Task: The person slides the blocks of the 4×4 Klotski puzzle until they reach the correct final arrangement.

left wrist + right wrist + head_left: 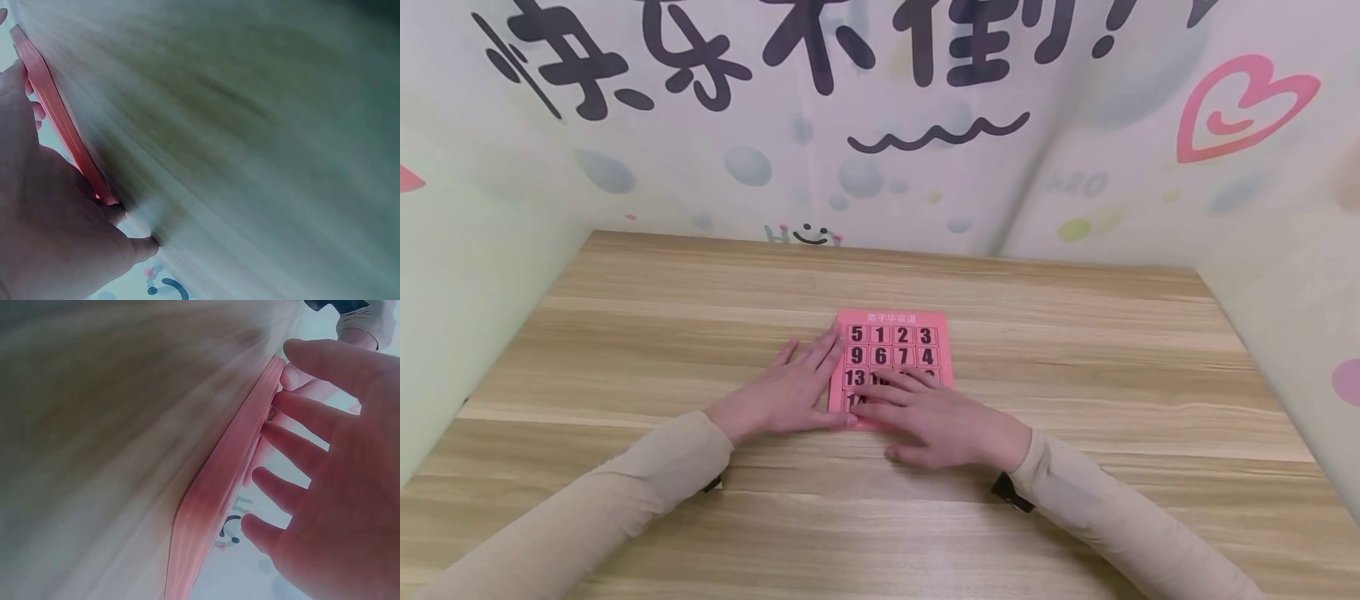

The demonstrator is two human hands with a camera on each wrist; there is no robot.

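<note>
One pink number puzzle (897, 345) flat on the wooden table (625, 333). At its left edge, left hand (786, 396) with fingers nearly straight, touching without gripping, thumb by the near corner; over lower tiles (854, 379), right hand (938, 421) loosely spread, holding nothing.

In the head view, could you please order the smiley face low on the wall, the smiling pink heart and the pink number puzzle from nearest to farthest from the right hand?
1. Pink number puzzle: beneath fingers of the right hand.
2. Smiley face: low on the wall, toward the left.
3. Smiling pink heart: high up, far right.
</note>
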